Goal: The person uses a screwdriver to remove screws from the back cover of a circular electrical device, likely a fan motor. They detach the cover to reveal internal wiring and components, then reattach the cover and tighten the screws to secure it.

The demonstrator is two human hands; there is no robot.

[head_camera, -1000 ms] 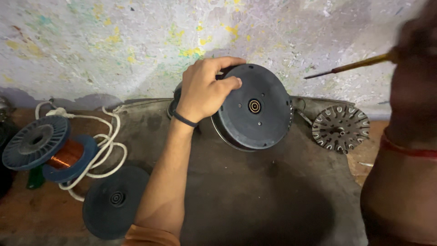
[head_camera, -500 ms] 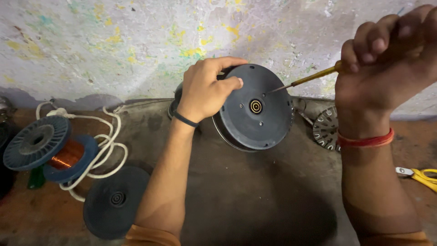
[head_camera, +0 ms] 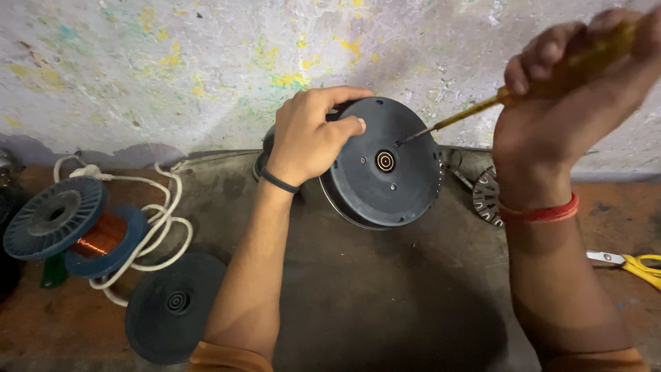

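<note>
Standing on edge at the mat's (head_camera: 385,303) far edge, a dark round motor housing (head_camera: 385,165) is gripped by the left hand (head_camera: 310,138); a yellow-handled screwdriver (head_camera: 475,114), clenched in the right hand (head_camera: 564,103), is pressed against its face.

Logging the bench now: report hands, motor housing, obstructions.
Left hand grips the round motor housing on edge. Right hand holds a screwdriver, tip at its face. Nothing between them.
</note>
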